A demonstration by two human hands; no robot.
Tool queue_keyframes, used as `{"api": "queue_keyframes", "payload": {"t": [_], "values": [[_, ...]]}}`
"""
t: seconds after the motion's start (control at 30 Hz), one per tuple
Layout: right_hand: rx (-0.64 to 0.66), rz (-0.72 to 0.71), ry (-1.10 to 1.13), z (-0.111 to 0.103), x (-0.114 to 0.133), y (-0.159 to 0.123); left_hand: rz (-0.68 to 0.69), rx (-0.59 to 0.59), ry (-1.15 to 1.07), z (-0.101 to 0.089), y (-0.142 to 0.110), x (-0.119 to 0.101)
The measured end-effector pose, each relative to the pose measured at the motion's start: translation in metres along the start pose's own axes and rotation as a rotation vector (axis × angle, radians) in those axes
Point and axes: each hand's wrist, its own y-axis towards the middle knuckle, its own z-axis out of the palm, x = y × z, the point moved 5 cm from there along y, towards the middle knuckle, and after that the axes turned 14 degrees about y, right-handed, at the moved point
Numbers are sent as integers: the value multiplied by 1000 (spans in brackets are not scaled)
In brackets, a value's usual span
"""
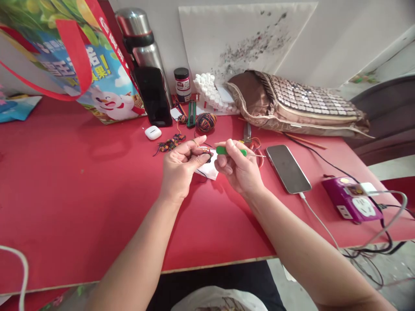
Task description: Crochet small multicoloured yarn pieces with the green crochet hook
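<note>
Toward the far left corner of the red table (97,194) stands a printed bag (115,103), with a white case (153,132) and a multicoloured knotted strand (173,143) to its right, nearer the middle. Between the table's far and near edges, the left hand (180,168) pinches a small dark cord piece (207,158) between thumb and fingers, just beside the right hand (240,168), closed round a green-handled tool (222,150) whose thin shaft points right. Farther right lies a phone (288,168), then a purple power block (352,201) near the right edge.
</note>
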Motion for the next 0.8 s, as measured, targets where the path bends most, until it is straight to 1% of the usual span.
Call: {"api": "queue_keyframes", "payload": {"t": [0.1,0.2,0.3,0.37,0.47,0.63,0.8], "values": [[4,-29,-55,0,0,-3,-52,15,-56,0,1,4],[66,-15,-107,0,-1,-4,-86,18,-99,0,1,7],[107,-23,-122,0,-1,-5,-28,0,-52,1,0,5],[88,-47,-115,-1,0,-5,1,18,-31,4,-1,5],[44,-58,-91,0,0,-5,8,49,-47,7,-1,6],[27,-62,-74,2,-3,-5,66,46,-58,6,0,5],[38,-68,-90,0,0,-5,49,46,-67,7,-2,5]]}}
